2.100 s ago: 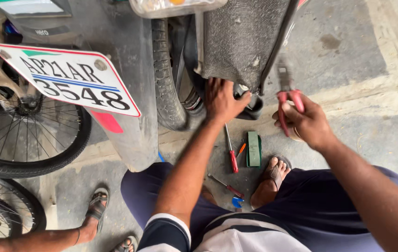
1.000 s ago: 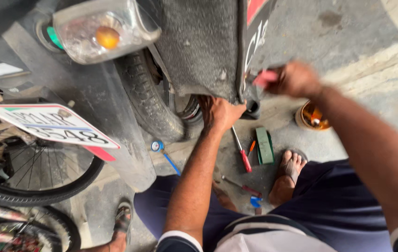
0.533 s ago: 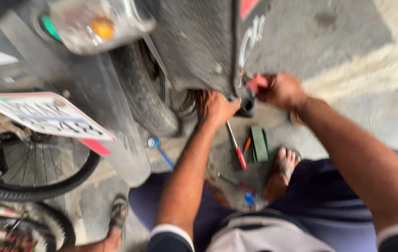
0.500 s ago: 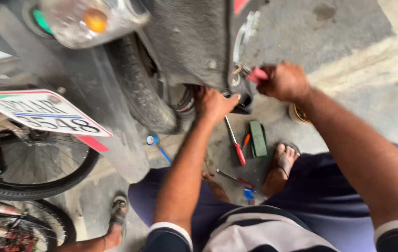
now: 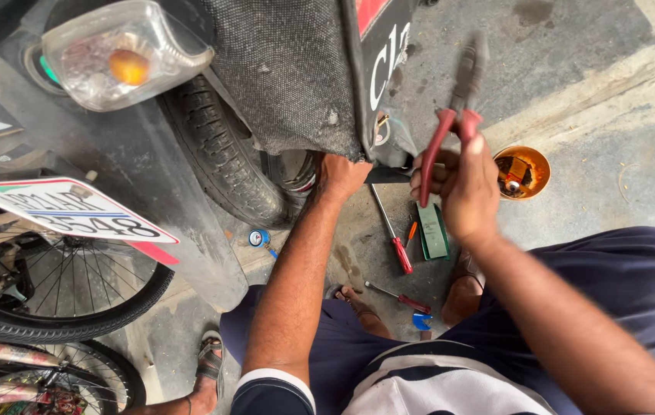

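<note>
I look down at the rear of a scooter with a black tyre (image 5: 220,154) and a dark textured side panel (image 5: 289,69). My left hand (image 5: 340,174) reaches under the lower edge of that panel and grips there. My right hand (image 5: 462,184) holds red-handled pliers (image 5: 454,107) upright beside the panel's edge, jaws pointing up and away. On the concrete between my feet lie a red-handled screwdriver (image 5: 391,230), a smaller screwdriver (image 5: 398,297) and a green flat case (image 5: 433,230).
A clear tail lamp (image 5: 124,54) and a white number plate (image 5: 66,211) hang at left. Bicycle wheels (image 5: 58,300) stand at lower left. An orange bowl of small parts (image 5: 521,172) sits at right. A small blue gauge (image 5: 258,238) lies by the tyre.
My right hand has lifted the pliers away from the panel's lower edge and turned them upright. My left hand stays under the panel. The view has shifted slightly.
</note>
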